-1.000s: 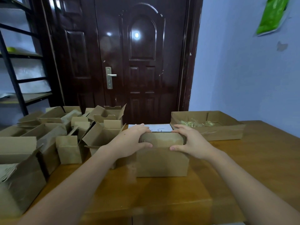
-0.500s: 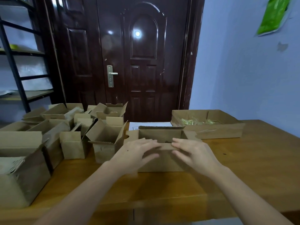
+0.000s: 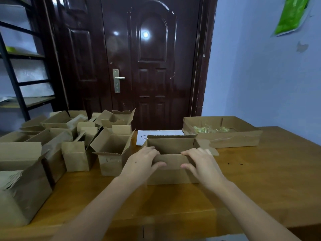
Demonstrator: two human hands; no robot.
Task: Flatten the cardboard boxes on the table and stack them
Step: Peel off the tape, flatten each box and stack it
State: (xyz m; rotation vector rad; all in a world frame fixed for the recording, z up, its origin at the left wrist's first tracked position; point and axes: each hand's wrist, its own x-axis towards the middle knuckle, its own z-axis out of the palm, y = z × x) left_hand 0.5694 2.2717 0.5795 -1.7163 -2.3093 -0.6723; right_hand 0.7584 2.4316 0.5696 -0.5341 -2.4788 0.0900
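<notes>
A brown cardboard box (image 3: 172, 174) stands open-topped in the middle of the wooden table (image 3: 260, 180). My left hand (image 3: 141, 161) grips the left end of its near wall, fingers over the rim and thumb on the outside. My right hand (image 3: 199, 162) holds the right end of the same wall the same way. The box's side flaps stick out to the left and right. Several more open cardboard boxes (image 3: 111, 150) crowd the left part of the table.
A shallow cardboard tray (image 3: 225, 141) holding yellowish bits sits at the back right. A white sheet of paper (image 3: 156, 134) lies behind the held box. A dark door (image 3: 147, 66) and a black shelf rack (image 3: 20, 94) stand behind the table.
The box's top flaps, which my hands covered a second ago, now stand open. Both hands have moved from the top to the rim of the near wall.
</notes>
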